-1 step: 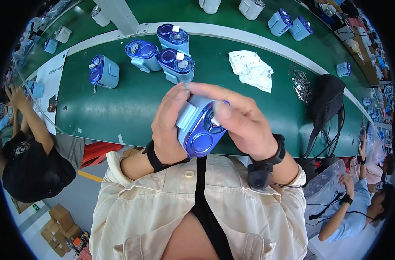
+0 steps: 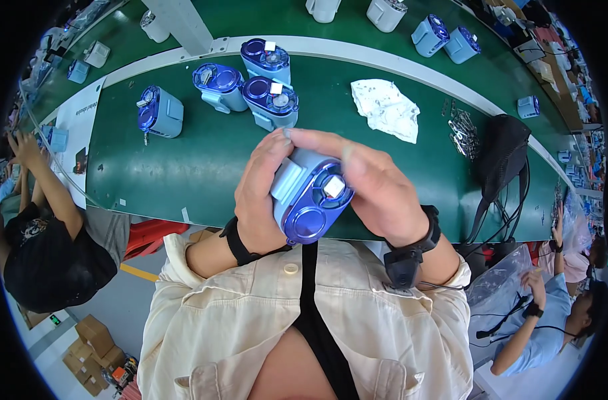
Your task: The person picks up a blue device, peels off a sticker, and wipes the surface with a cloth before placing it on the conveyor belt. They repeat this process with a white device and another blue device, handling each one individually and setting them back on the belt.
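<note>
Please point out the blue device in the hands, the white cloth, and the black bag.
blue device [image 2: 312, 200], head view, glossy blue face.
white cloth [image 2: 386, 109], head view, crumpled middle.
black bag [image 2: 503, 155], head view, upper body.

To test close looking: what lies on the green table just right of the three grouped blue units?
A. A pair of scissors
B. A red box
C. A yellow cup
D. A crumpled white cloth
D: a crumpled white cloth lies on the green table right of the three blue units, beyond the hands holding another unit.
</note>
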A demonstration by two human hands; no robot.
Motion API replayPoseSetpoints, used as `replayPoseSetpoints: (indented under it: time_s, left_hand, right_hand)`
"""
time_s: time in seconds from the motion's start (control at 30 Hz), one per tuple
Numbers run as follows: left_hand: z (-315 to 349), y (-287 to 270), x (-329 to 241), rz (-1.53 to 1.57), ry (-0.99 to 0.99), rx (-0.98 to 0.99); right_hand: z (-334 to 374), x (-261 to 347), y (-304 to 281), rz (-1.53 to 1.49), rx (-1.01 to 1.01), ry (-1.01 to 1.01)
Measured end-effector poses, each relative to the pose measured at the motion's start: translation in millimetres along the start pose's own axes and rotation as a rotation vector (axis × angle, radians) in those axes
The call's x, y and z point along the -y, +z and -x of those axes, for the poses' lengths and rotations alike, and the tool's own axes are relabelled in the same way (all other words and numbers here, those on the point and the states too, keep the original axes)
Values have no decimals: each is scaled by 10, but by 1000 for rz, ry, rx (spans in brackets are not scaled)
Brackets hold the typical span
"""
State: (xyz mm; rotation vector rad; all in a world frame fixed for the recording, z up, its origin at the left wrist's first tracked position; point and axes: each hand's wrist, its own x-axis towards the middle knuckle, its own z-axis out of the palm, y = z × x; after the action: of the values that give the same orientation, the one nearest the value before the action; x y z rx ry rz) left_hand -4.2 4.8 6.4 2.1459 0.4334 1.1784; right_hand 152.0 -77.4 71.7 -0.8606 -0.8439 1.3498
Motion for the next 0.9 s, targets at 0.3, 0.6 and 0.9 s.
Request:
replayPoseSetpoints:
  time_s: [0.3,0.6,0.9]
  left_hand:
    - [-37,119,23,-113,47,38]
    - [-300,102,-73,-20,154,48]
    - [-241,137,97,69,156,146]
  right_hand:
    - [63,-100,-98,160,-40,-67]
    - [-248,881,-1622,648,-782,-147]
    - [-197,1310,-3938,1350,-1357,76]
